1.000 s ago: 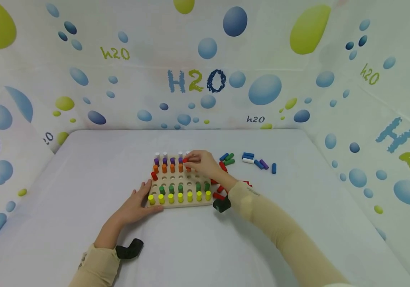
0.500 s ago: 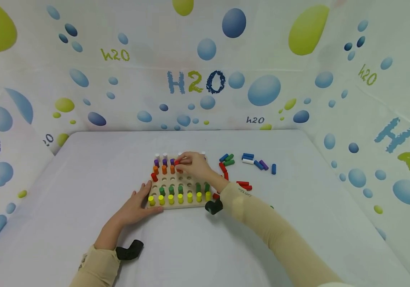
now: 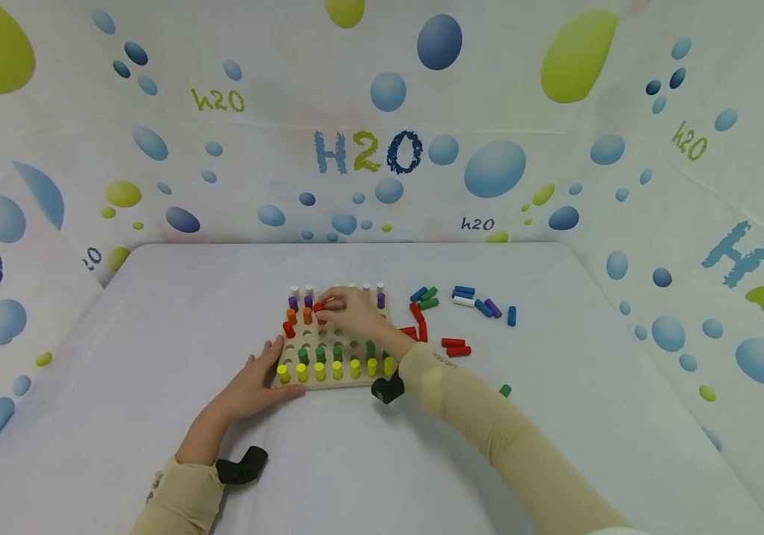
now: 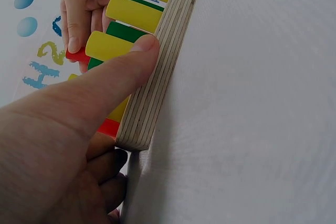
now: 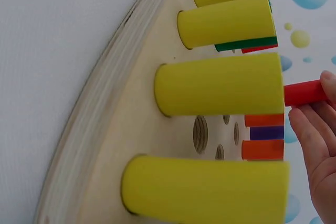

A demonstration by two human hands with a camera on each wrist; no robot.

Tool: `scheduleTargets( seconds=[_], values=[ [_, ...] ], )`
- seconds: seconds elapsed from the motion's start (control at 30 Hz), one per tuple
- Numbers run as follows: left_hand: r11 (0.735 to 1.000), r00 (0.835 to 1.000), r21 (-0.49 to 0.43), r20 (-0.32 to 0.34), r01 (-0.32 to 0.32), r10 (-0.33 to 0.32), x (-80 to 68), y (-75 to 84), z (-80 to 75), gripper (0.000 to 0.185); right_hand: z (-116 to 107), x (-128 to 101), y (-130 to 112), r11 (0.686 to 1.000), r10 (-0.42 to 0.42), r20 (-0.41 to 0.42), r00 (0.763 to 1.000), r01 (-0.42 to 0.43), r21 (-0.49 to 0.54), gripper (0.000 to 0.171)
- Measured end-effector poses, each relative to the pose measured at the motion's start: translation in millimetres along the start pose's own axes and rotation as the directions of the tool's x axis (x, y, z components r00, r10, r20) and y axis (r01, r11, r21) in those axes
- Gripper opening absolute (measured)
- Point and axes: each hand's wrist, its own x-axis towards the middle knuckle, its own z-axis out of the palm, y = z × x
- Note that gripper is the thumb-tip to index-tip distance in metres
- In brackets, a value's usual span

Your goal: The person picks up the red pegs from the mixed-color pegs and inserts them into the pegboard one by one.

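Note:
A wooden pegboard (image 3: 328, 384) stands on the table with rows of colored pegs. My left hand (image 3: 244, 386) rests at its near left corner. The left thumb (image 4: 118, 72) lies along the front edge and the other fingers touch the left side. Over the board, my right hand (image 3: 354, 312) pinches a red peg (image 5: 304, 93) between thumb and fingers, above the holes. A yellow row (image 3: 319, 371) fills the front; green pegs (image 3: 320, 354) stand behind it with gaps. One red peg (image 3: 289, 329) stands at the left. Orange, purple and white pegs behind are partly hidden by the right hand.
Loose red pegs (image 3: 452, 342) lie right of the board. Farther back are blue pegs (image 3: 512, 316), green pegs (image 3: 429, 304), a white peg (image 3: 464, 302) and a purple peg (image 3: 493, 307). A green peg (image 3: 505, 390) shows beside the right sleeve. A patterned curtain (image 3: 382, 215) hangs behind the table.
My right hand has moved left across the board with the red peg, from the right-hand columns toward the third column. My left hand has stayed at the corner.

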Motion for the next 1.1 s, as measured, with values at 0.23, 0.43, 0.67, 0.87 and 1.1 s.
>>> scheduleTargets(
  seconds=[0.23,0.43,0.67,0.87,1.1],
  values=[
    [1.000,1.000,-0.005,0.001,-0.010,0.010,0.6,0.8,0.0,0.103,7.5,0.4,-2.3,0.999,0.019,0.013,1.000,-0.020,0.037,0.019],
    [1.000,1.000,0.000,0.006,-0.009,0.009,1.2,0.5,0.4,0.103,14.8,4.0,-2.4,0.999,0.034,0.005,0.999,-0.034,0.037,0.016],
    [1.000,1.000,-0.015,0.001,-0.009,0.009,-0.5,0.7,-1.3,0.102,20.4,5.7,-2.1,1.000,0.013,0.011,1.000,-0.013,0.011,0.016],
    [1.000,1.000,-0.015,0.001,-0.007,0.007,0.0,1.0,-1.5,0.102,22.3,6.6,-0.2,1.000,0.022,0.016,1.000,-0.022,0.002,0.016],
    [1.000,1.000,-0.010,0.003,0.001,-0.001,-0.5,0.5,-0.8,0.102,24.5,8.5,3.4,0.999,0.035,0.032,0.999,-0.034,-0.021,0.015]
  ],
)
